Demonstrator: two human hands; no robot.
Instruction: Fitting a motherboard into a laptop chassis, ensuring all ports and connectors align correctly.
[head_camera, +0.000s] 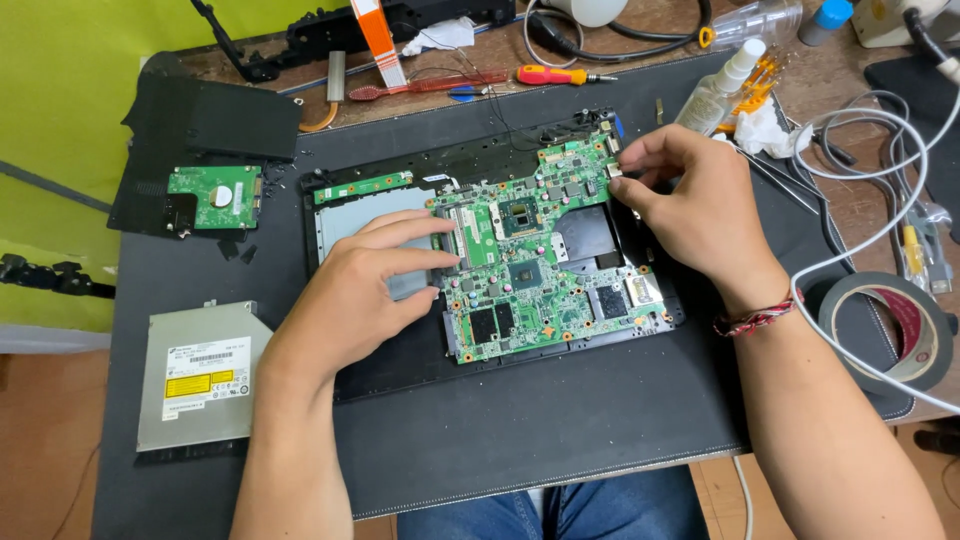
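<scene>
A green laptop motherboard (530, 280) lies in a black laptop base (400, 360) on a dark mat. My left hand (365, 285) rests flat on the base's left side, fingers spread, fingertips touching the board's left edge. My right hand (690, 205) is at the board's upper right corner, thumb and forefinger pinched at its edge near a small connector. A woven bracelet (755, 318) sits on that wrist.
An optical drive (200, 375) and a hard drive with green board (215, 197) lie left. A red-handled screwdriver (550, 75), spray bottle (722, 85), tweezers, white cables (880, 230) and a tape roll (895, 330) crowd the back and right.
</scene>
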